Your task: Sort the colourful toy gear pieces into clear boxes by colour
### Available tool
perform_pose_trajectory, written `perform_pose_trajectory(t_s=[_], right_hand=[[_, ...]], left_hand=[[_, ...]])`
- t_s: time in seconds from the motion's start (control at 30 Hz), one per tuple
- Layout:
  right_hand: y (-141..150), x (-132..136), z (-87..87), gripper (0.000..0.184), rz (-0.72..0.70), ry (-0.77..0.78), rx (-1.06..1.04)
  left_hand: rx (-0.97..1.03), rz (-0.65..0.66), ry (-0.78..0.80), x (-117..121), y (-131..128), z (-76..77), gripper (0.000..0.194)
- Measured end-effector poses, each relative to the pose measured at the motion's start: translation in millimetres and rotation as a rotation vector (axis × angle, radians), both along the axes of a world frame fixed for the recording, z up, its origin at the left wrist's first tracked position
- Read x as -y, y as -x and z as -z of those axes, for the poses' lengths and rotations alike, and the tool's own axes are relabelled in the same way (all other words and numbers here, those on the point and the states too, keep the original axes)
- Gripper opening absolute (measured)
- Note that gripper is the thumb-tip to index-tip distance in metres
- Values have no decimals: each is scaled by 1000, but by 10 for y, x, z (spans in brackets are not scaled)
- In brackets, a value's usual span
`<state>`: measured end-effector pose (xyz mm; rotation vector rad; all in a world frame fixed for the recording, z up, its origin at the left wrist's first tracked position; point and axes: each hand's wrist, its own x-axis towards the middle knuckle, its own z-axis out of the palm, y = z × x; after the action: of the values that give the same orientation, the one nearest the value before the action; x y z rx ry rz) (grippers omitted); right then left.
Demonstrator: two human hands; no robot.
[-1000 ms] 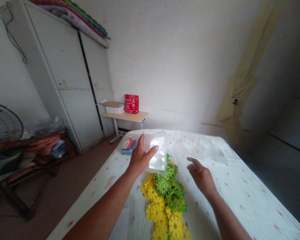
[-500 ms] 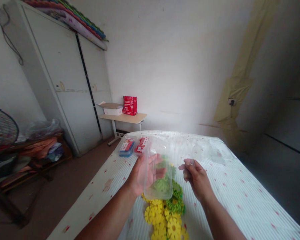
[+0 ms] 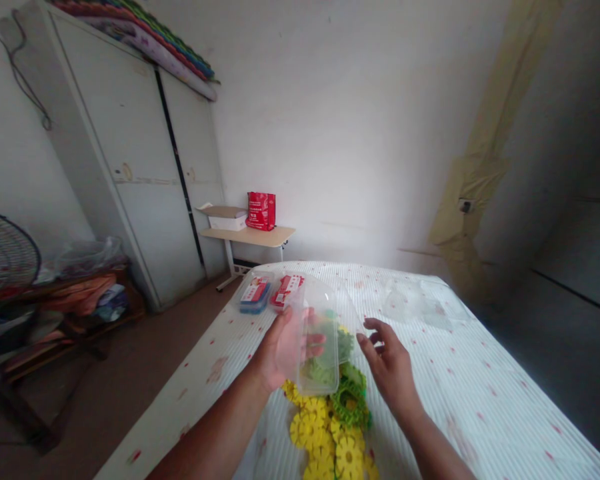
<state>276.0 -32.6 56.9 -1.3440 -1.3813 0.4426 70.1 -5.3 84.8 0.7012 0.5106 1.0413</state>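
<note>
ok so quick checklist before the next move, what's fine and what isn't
1. Left hand has the clear plastic box: ok, held up over the pile.
2. Right hand free: cannot tell; something thin and clear may be at its fingertips.
3. Green pieces in plain sight: not ok, some show only through the clear plastic.
4. Yellow pieces in plain sight: ok, mostly uncovered on the near side of the pile.
5. Blue-filled case and red-filled case off the pile: ok, both on the table beyond the left hand.
</note>
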Motion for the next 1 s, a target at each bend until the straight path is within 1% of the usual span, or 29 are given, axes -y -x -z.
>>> perform_pose_trajectory(t_s=[0.03, 0.1, 0.2, 0.27, 0.37, 0.43, 0.47, 0.53, 0.6, 0.67, 0.73, 0.8, 0.9, 0.97, 1.0], right_hand=[[-5, 18, -22, 32, 27, -18, 53], [6, 60, -63, 28, 33, -32, 105], [61, 120, -107, 23, -29, -24, 96], [99, 160, -137, 23, -150, 26, 2], [134, 239, -203, 28, -467, 126, -167], [154, 301, -257, 29, -646, 144, -167], [168, 328, -282, 28, -697, 137, -140], [209, 364, -319, 24, -726, 106, -92], [254, 372, -336, 18, -687, 77, -95], [269, 357, -348, 14, -616, 46, -147], [221, 328, -375, 15, -526, 23, -207], [98, 274, -420, 16, -399, -15, -220], [-177, 93, -462, 20, -125, -100, -88], [-353, -111, -423, 24, 16, -128, 56], [-422, -232, -379, 25, 42, -122, 136]], left_hand=[[4, -29, 2, 6, -6, -8, 46], [15, -79, 8, 21, -28, -22, 45], [36, -108, 16, 42, -73, -39, 45], [50, -116, 14, 56, -93, -55, 46], [50, -141, -8, 76, -90, -91, 50], [42, -161, -26, 90, -71, -117, 54], [43, -164, -29, 97, -62, -128, 56], [63, -153, -28, 113, -52, -146, 58], [92, -137, -19, 124, -57, -159, 57], [98, -140, -9, 122, -63, -171, 59], [67, -176, -3, 107, -42, -182, 63], [-16, -261, 11, 95, 37, -193, 60], [-206, -406, 39, 144, 285, -207, 42], [-311, -416, 20, 242, 513, -213, 39], [-363, -401, 4, 306, 633, -213, 38]])
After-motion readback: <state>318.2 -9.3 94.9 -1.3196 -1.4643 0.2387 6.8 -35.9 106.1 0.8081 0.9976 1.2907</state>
